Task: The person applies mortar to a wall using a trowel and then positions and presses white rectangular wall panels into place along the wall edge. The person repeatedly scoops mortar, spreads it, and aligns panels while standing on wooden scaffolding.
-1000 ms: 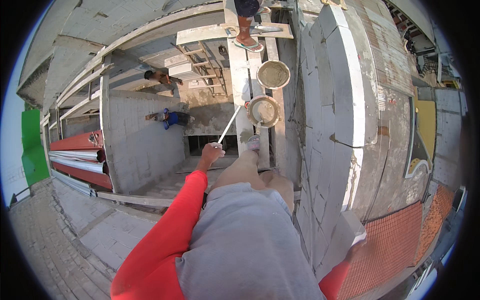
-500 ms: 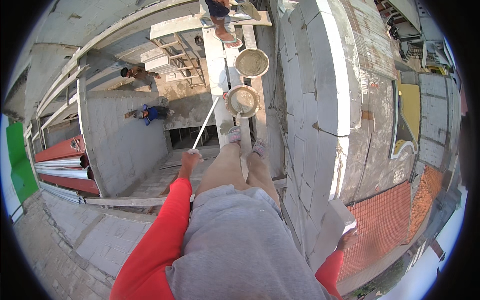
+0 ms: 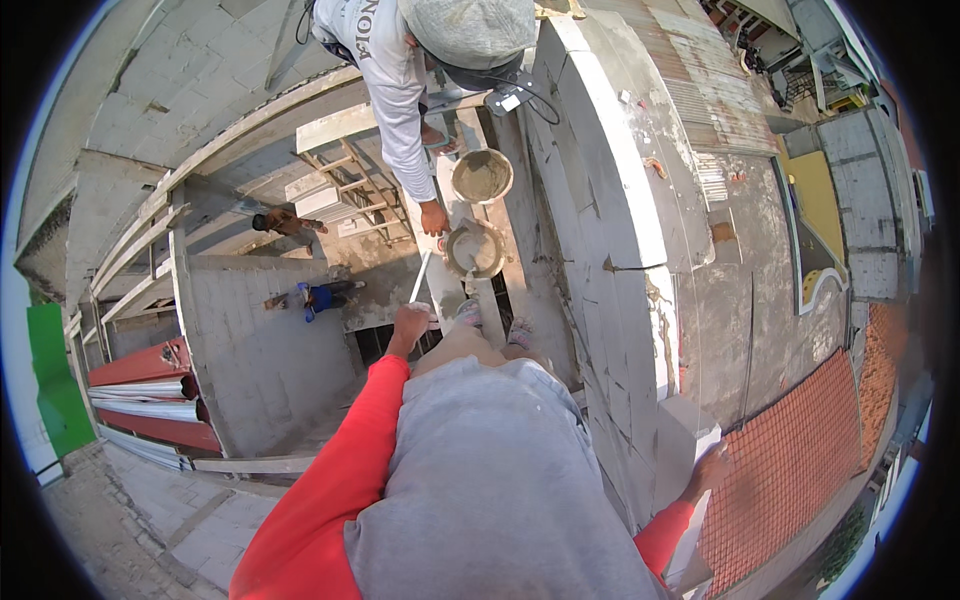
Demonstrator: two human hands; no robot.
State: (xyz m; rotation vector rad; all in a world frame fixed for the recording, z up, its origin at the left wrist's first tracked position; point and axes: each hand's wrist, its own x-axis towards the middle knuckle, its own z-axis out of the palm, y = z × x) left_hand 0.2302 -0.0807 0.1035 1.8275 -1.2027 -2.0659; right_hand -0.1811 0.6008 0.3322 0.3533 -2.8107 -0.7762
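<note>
Handling of a rod beside a raised walkway. The rod point(image 3: 422, 275), white and slender, is held at its near end by the left hand point(image 3: 410, 325), whose fingers appear curled round it; its far end is directed toward the near bucket point(image 3: 503, 252). Beside that bucket a co-worker's hand point(image 3: 434, 218) is extended; whether the rod is touched by it cannot be told. The right hand point(image 3: 713, 467) is placed against the outer side of a pale block point(image 3: 682, 435) at the near end of the wall point(image 3: 600, 190); whether its fingers are clenched cannot be told.

The rod is judged light and fairly stiff, tip-heavy when gripped at one end; a hold nearer the middle would give steadier control. Dusty or wet mortar may make it slip. The block is judged heavier and rigid, with corners liable to chip; it would best be taken by opposite faces, under full palms.

Movement is confined by the narrow boards point(image 3: 500, 214), partly occupied by the near bucket and the far bucket point(image 3: 509, 180). To the left, a drop to the lower floor point(image 3: 390, 275) is seen, where one person point(image 3: 287, 222) and another point(image 3: 325, 297) are present. To the right, travel is bounded by the wall, beyond which a tiled roof point(image 3: 785, 470) lies.
</note>
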